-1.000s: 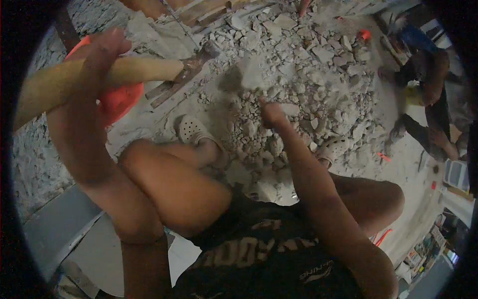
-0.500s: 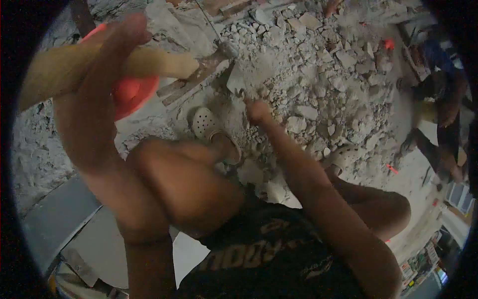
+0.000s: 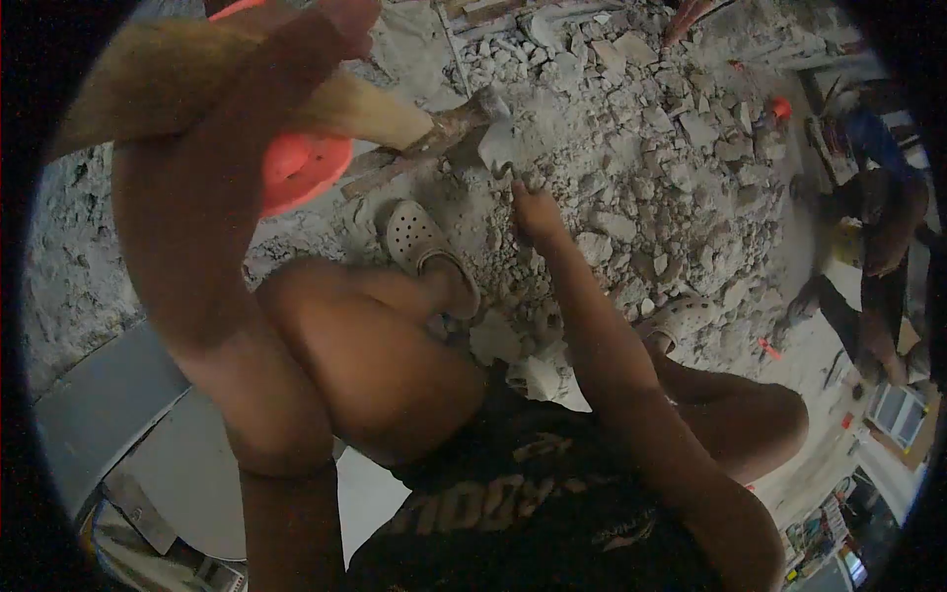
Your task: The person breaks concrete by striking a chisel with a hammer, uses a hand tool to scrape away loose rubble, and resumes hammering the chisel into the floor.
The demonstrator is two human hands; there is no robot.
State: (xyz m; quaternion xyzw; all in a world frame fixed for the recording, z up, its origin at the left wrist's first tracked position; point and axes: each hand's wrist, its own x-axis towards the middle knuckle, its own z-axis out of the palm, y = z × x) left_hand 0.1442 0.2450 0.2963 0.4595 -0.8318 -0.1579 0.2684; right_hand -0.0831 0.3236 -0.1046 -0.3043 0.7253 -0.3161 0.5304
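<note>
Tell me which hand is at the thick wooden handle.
The left hand, raised and crossing the wooden handle; the right hand is lower, holding the small grey-bladed tool at the rubble.

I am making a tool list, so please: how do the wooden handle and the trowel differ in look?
The wooden handle is thick and yellowish; the trowel shows a grey blade. The wooden handle shows on both sides of the left hand; the trowel's grip is hidden in the right hand. The wooden handle looks larger than the trowel. Both are held.
</note>
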